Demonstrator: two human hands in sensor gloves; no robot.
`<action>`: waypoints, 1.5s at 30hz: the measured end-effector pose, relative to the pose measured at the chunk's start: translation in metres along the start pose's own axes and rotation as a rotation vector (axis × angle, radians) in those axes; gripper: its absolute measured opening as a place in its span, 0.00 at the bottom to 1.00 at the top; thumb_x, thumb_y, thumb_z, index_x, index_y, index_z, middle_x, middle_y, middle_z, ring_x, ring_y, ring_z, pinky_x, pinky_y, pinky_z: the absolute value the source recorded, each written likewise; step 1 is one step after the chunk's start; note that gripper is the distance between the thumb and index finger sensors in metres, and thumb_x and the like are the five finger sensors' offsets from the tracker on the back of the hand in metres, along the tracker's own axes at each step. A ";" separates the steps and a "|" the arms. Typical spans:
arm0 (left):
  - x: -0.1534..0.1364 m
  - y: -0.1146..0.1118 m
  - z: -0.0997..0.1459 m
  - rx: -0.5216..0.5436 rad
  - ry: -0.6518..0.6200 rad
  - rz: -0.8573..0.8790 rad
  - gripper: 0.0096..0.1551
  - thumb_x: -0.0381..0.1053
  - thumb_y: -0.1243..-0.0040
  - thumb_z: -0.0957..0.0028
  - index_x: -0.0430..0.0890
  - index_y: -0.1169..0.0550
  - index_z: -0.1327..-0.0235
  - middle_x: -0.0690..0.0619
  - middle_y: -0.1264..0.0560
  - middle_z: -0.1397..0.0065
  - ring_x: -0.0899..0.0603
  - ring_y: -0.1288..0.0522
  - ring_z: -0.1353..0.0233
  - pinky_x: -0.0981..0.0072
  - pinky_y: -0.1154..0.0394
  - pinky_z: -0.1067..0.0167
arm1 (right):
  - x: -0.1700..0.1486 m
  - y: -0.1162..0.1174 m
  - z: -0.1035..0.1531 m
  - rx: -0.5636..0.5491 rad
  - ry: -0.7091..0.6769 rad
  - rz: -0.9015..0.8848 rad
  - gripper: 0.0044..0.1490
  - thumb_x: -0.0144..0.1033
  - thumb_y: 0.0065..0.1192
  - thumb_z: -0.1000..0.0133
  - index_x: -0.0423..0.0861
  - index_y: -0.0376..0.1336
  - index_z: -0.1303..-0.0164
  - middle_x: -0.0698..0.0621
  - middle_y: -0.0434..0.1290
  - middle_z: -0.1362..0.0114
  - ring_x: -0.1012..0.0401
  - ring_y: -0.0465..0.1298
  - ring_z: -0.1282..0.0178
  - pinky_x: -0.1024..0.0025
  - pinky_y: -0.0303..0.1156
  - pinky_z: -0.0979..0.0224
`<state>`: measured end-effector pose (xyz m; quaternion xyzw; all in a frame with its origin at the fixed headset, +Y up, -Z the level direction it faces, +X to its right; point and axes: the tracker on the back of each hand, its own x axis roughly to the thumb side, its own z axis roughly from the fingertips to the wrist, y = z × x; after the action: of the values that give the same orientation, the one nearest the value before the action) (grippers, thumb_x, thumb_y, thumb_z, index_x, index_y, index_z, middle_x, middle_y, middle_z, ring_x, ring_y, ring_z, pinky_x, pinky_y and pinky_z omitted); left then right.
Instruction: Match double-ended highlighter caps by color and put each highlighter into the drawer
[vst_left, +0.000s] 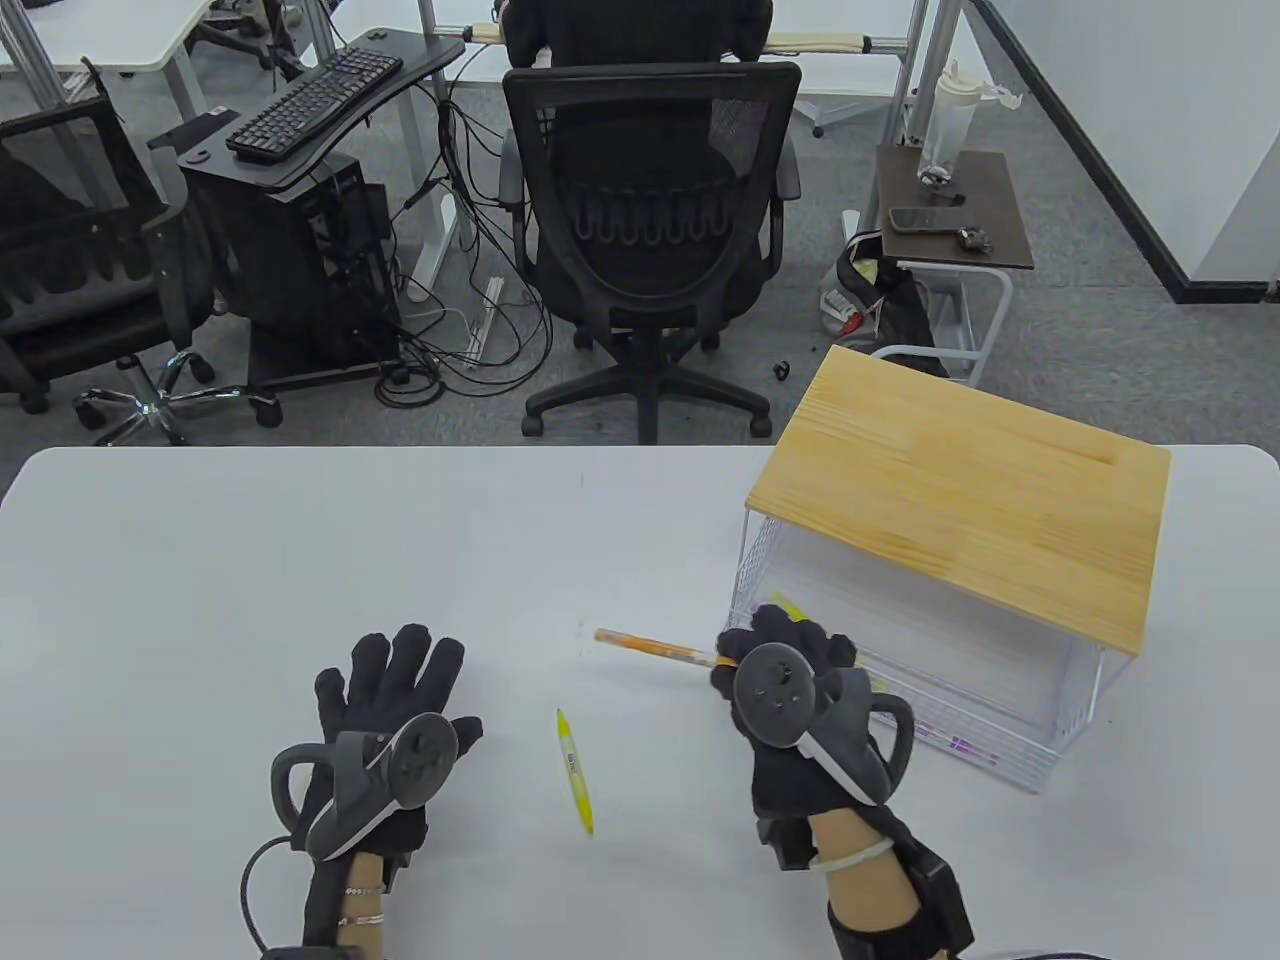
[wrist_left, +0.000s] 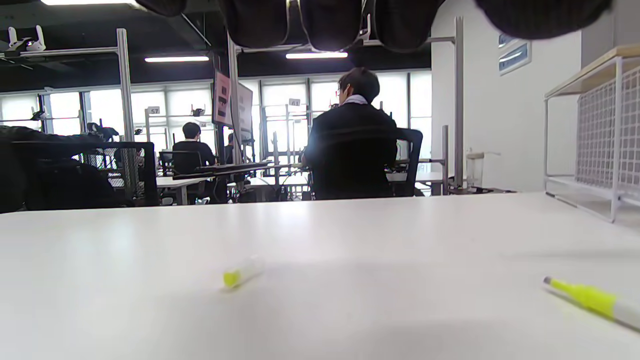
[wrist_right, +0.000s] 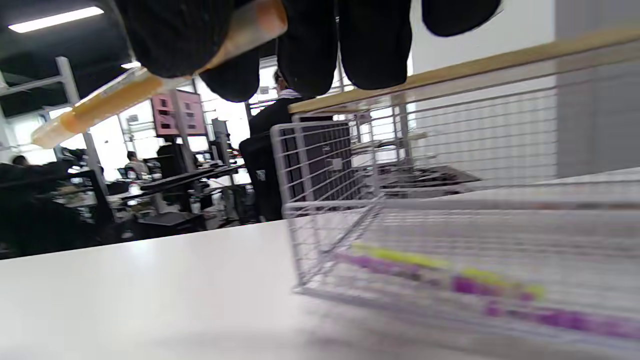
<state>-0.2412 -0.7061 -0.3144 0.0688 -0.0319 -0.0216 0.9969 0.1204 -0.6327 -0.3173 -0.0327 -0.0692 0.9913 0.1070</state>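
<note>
My right hand (vst_left: 790, 670) pinches an orange highlighter (vst_left: 650, 648) by one end at the left front corner of the white wire drawer (vst_left: 1040, 775). The pen sticks out to the left, above the table. In the right wrist view my fingers (wrist_right: 310, 45) curl round the orange highlighter (wrist_right: 115, 97), beside the drawer's mesh wall (wrist_right: 320, 165). Yellow and purple highlighters (wrist_right: 415, 265) lie inside the drawer. A yellow highlighter (vst_left: 575, 770) lies on the table between my hands. My left hand (vst_left: 395, 700) lies flat with straight fingers and holds nothing. A small yellow cap-like piece (wrist_left: 240, 274) lies in front of it.
The drawer is pulled out from a wire rack with a wooden top (vst_left: 960, 500) at the table's right. A person sits on a black office chair (vst_left: 650, 230) beyond the table's far edge. The white table (vst_left: 300, 560) stretches to the left.
</note>
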 end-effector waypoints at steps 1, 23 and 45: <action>-0.001 -0.002 -0.001 -0.017 0.007 -0.003 0.45 0.70 0.51 0.54 0.60 0.37 0.18 0.50 0.42 0.09 0.31 0.40 0.14 0.25 0.45 0.26 | -0.012 -0.005 -0.002 -0.024 0.056 0.043 0.26 0.48 0.58 0.38 0.59 0.65 0.28 0.47 0.62 0.11 0.39 0.64 0.15 0.33 0.52 0.17; -0.037 0.009 0.008 0.054 0.116 0.156 0.45 0.69 0.50 0.54 0.58 0.35 0.19 0.49 0.40 0.10 0.31 0.39 0.16 0.25 0.44 0.27 | 0.009 0.052 -0.016 0.010 0.031 0.120 0.30 0.52 0.53 0.36 0.50 0.64 0.27 0.45 0.72 0.21 0.41 0.74 0.27 0.35 0.61 0.23; -0.048 0.016 0.011 0.033 0.112 0.200 0.44 0.68 0.49 0.53 0.59 0.34 0.20 0.50 0.38 0.10 0.31 0.38 0.16 0.25 0.44 0.27 | 0.176 0.184 -0.039 0.554 0.024 0.449 0.48 0.66 0.54 0.48 0.36 0.69 0.37 0.36 0.61 0.13 0.33 0.64 0.19 0.31 0.54 0.20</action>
<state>-0.2889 -0.6890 -0.3044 0.0826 0.0169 0.0825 0.9930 -0.0866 -0.7674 -0.3914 -0.0283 0.2123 0.9708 -0.1081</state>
